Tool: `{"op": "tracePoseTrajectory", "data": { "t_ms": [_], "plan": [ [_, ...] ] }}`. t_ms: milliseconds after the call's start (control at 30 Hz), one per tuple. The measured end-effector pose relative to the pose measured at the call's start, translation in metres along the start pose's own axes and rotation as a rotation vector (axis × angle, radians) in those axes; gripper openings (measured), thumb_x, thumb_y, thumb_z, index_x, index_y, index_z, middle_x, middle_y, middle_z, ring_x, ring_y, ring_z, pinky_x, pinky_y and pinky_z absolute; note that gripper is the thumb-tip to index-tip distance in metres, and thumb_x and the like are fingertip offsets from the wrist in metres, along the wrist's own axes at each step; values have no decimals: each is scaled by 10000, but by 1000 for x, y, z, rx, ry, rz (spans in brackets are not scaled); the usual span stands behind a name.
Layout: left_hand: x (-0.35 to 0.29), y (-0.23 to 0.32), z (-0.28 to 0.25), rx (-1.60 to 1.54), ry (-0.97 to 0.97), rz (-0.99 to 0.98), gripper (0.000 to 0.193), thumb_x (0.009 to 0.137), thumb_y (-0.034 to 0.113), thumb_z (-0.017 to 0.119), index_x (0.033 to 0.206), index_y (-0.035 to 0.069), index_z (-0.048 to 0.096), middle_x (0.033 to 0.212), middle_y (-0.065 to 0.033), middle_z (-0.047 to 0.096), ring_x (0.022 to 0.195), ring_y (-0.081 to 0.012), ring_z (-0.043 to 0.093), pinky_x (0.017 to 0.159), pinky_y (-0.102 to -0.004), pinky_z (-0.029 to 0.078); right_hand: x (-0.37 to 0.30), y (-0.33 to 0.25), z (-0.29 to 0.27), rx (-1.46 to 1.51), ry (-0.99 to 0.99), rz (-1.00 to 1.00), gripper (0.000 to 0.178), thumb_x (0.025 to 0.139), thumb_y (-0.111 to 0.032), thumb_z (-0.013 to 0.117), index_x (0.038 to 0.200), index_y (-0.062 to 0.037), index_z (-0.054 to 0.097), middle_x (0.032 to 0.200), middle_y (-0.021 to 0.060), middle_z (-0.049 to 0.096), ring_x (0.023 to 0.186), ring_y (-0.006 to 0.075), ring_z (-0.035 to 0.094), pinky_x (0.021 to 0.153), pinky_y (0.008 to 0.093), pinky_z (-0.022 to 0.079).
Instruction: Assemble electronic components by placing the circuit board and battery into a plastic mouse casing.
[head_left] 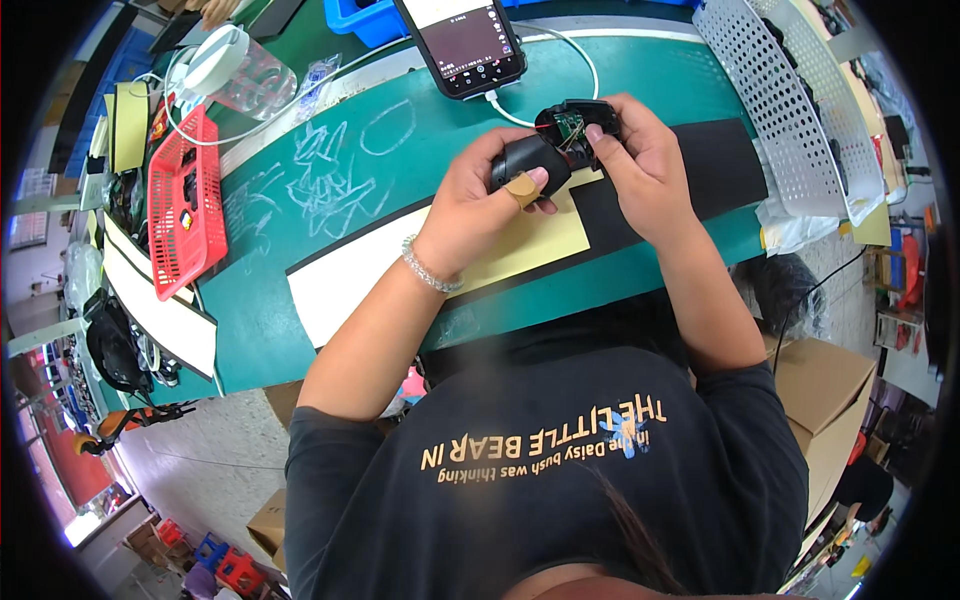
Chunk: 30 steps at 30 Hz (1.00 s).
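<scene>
Above the green table, both hands hold an opened black device, perhaps a headphone ear cup. A rounded black shell [525, 160] sits in my left hand [470, 205], whose fingers wrap round it. That thumb wears a tan band and presses on the shell. My right hand [645, 180] grips the other black half [598, 112] between thumb and fingers. Inside, a small green circuit board [570, 126] and thin wires show, some of them running between the two halves. The fingers under the parts are partly hidden.
A phone [465, 50] with a white cable stands beyond the hands. A red basket [188, 225] with small black parts and a clear jug [245, 75] are at left; a white perforated basket [770, 110] is at right. Yellow paper [530, 240] and white paper [345, 275] lie under the arms.
</scene>
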<state>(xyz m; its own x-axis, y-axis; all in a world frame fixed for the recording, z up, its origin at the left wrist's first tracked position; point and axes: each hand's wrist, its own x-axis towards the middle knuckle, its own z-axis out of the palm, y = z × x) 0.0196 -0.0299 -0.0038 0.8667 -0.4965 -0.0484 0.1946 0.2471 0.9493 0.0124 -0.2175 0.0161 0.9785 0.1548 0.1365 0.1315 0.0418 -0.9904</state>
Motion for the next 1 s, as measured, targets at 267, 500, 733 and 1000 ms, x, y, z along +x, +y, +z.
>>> {"op": "tracePoseTrajectory", "data": {
  "t_ms": [267, 500, 733, 1000],
  "plan": [
    [1, -6, -1, -40, 24, 88, 410, 829, 122, 660, 1170, -23, 485, 1041, -44, 566, 939, -76, 526, 819, -227, 445, -1, 3, 8, -40, 76, -148, 182, 898, 7, 484, 1080, 2, 484, 938, 40, 572, 840, 79, 522, 753, 239, 431],
    [-3, 10, -11, 107, -168, -56, 375, 821, 191, 686, 1112, -8, 557, 970, -11, 584, 882, -72, 517, 792, -224, 435, 4, -11, -3, 134, -156, 67, 199, 882, -3, 506, 1081, -6, 492, 929, 25, 573, 812, 58, 510, 705, 214, 420],
    [0, 5, -16, 99, -190, 6, 284, 853, 188, 638, 1068, 10, 588, 902, 1, 602, 803, -60, 522, 728, -226, 451, 10, -8, 6, 164, -339, 218, 193, 885, -50, 519, 1070, -5, 496, 894, 14, 565, 801, 58, 509, 691, 221, 422],
    [7, -2, -19, -16, -22, 1, 225, 882, 181, 582, 1018, 2, 593, 832, -6, 619, 730, -53, 540, 636, -220, 460, 8, -1, 13, 76, -236, 165, 195, 897, -82, 529, 1061, 10, 474, 1019, 48, 535, 939, 108, 493, 835, 271, 412]
  ]
}}
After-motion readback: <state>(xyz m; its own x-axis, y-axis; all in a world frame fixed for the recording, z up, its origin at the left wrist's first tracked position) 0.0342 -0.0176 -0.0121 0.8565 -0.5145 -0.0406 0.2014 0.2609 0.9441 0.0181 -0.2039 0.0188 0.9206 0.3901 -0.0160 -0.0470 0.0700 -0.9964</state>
